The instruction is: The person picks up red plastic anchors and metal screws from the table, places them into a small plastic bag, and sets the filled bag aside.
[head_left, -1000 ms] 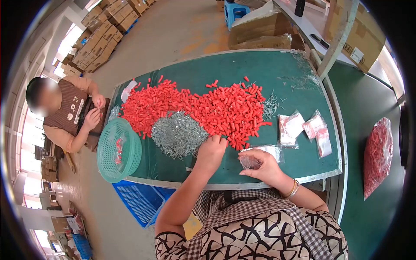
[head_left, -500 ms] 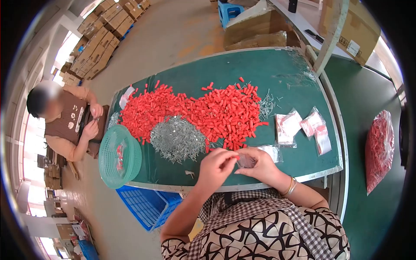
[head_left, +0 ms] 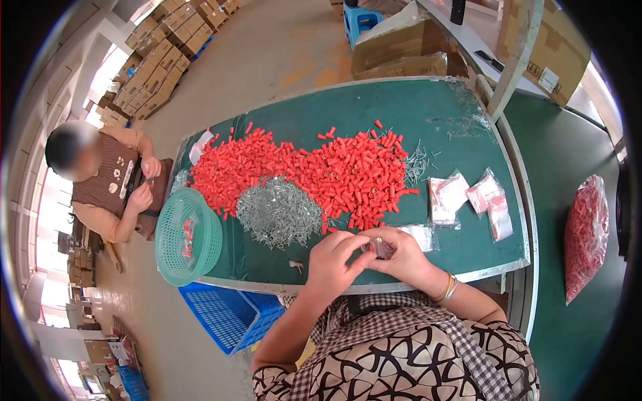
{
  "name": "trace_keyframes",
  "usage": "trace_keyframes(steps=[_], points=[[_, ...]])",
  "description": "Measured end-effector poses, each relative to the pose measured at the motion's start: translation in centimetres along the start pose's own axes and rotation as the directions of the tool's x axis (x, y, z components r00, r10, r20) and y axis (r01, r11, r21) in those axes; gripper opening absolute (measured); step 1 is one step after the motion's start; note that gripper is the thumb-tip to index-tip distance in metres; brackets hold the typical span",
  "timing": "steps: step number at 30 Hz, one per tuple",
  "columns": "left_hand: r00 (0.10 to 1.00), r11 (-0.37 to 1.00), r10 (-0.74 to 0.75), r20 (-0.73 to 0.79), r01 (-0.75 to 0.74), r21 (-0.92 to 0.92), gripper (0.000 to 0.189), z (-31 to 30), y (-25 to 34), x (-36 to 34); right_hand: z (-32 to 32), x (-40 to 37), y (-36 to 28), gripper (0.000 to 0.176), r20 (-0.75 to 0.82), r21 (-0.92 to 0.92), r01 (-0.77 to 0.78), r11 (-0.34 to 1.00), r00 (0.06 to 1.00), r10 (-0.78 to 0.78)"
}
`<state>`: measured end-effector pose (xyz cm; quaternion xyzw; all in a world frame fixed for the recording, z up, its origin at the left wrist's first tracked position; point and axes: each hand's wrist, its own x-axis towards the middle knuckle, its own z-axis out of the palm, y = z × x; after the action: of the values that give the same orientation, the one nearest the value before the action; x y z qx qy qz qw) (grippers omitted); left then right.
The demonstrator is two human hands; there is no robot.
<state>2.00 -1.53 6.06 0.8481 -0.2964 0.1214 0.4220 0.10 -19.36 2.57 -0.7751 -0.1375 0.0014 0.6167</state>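
Close to the table's front edge, my right hand [head_left: 405, 259] is closed on a small clear plastic bag [head_left: 383, 248]. My left hand [head_left: 332, 262] meets it at the bag, thumb and fingers pinched at its side, with a bit of red showing between them. Exactly what the left fingertips grip is partly hidden. Just beyond my hands lies a large heap of small red plastic caps [head_left: 361, 177]. A pile of thin silver screws or nails [head_left: 277, 210] sits in front of it, to the left. Flat plastic bags [head_left: 418, 235] rest beside my right hand.
A green mesh basket [head_left: 212, 250] stands at the table's left edge, above a blue crate [head_left: 221, 317]. Packed bags [head_left: 447, 197] lie to the right. A big bag of red pieces [head_left: 586, 240] is on the side table. Another person [head_left: 110, 177] works at left.
My left fingers have moved slightly right, closer against the bag in my right hand. The red cap formerly visible at the left fingertips is now mostly hidden. The view has shifted a little.
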Motion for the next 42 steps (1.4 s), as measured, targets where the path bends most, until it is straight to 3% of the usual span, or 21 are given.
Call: trace_keyframes(steps=[2, 5, 8, 10, 11, 14, 20, 23, 26, 29, 30, 32, 34, 38, 42], points=[[0.996, 0.998, -0.067, -0.058, 0.068, 0.013, 0.021, -1.0, -0.5, -0.3, -0.2, 0.1, -0.3, 0.053, 0.016, 0.038, -0.018, 0.999, 1.000, 0.017], [0.953, 0.943, -0.219, -0.208, 0.262, 0.206, 0.027, -2.7, -6.1, -1.5, -0.5, 0.1, -0.7, 0.053, 0.054, -0.009, -0.062, 0.998, 0.997, 0.062], [0.956, 0.823, -0.209, -0.206, 0.286, 0.491, 0.032, -3.5, -10.7, -1.7, -0.3, 0.1, -0.8, 0.053, 0.071, 0.013, -0.106, 0.994, 0.992, 0.105], [0.950, 0.793, -0.277, -0.143, 0.310, 0.525, 0.029, -3.3, -11.0, -1.5, -0.1, 0.2, -0.7, 0.052, 0.084, 0.057, -0.112, 0.992, 0.991, 0.107], [0.944, 0.778, -0.310, -0.108, 0.318, 0.541, 0.027, -3.3, -11.2, -1.4, 0.0, 0.1, -0.7, 0.052, 0.088, 0.079, -0.117, 0.990, 0.990, 0.110], [0.971, 0.772, -0.229, -0.068, 0.223, 0.595, 0.022, -3.0, -12.7, -1.7, 0.4, 0.1, -0.1, 0.051, 0.038, 0.088, -0.021, 0.996, 0.999, 0.017], [0.942, 0.734, -0.334, -0.006, 0.264, 0.626, 0.012, -3.2, -11.6, -0.8, 0.2, 0.2, -0.3, 0.051, 0.060, 0.023, -0.020, 1.000, 0.998, 0.018], [0.967, 0.740, -0.253, -0.004, 0.197, 0.643, 0.005, -3.1, -13.1, -1.0, 0.3, 0.1, -0.5, 0.051, 0.062, 0.067, -0.018, 0.998, 0.998, 0.014], [0.981, 0.796, -0.162, -0.106, 0.193, 0.574, 0.006, -3.4, -12.8, -1.1, 0.1, -0.1, -0.3, 0.051, 0.062, 0.066, -0.010, 0.998, 0.998, 0.006], [0.926, 0.891, -0.276, -0.256, 0.346, 0.293, 0.010, -3.9, -12.6, -1.3, 0.0, -0.3, -0.6, 0.050, 0.104, 0.134, -0.150, 0.980, 0.985, 0.136], [0.856, 0.882, -0.446, -0.263, 0.470, 0.033, 0.011, -4.0, -12.6, -1.4, 0.0, -0.3, -0.5, 0.051, 0.100, 0.139, -0.143, 0.980, 0.987, 0.130], [0.669, 0.645, -0.730, -0.140, 0.608, -0.463, 0.014, -4.5, -12.7, -1.4, 0.1, -0.2, -0.3, 0.051, 0.093, 0.151, -0.127, 0.980, 0.989, 0.114], [0.661, 0.550, -0.748, -0.056, 0.570, -0.611, 0.012, -4.9, -12.2, -1.7, 0.1, 0.0, -0.4, 0.051, 0.100, 0.124, -0.120, 0.985, 0.989, 0.107], [0.702, 0.428, -0.710, 0.060, 0.498, -0.754, 0.014, -4.7, -9.2, -2.1, 0.2, 0.4, -0.4, 0.051, 0.112, 0.074, -0.109, 0.991, 0.989, 0.101], [0.769, 0.451, -0.592, 0.241, 0.565, -0.691, 0.013, -4.2, -5.3, -2.1, 0.7, 0.7, -0.3, 0.051, 0.096, 0.067, -0.031, 0.997, 0.995, 0.025]])
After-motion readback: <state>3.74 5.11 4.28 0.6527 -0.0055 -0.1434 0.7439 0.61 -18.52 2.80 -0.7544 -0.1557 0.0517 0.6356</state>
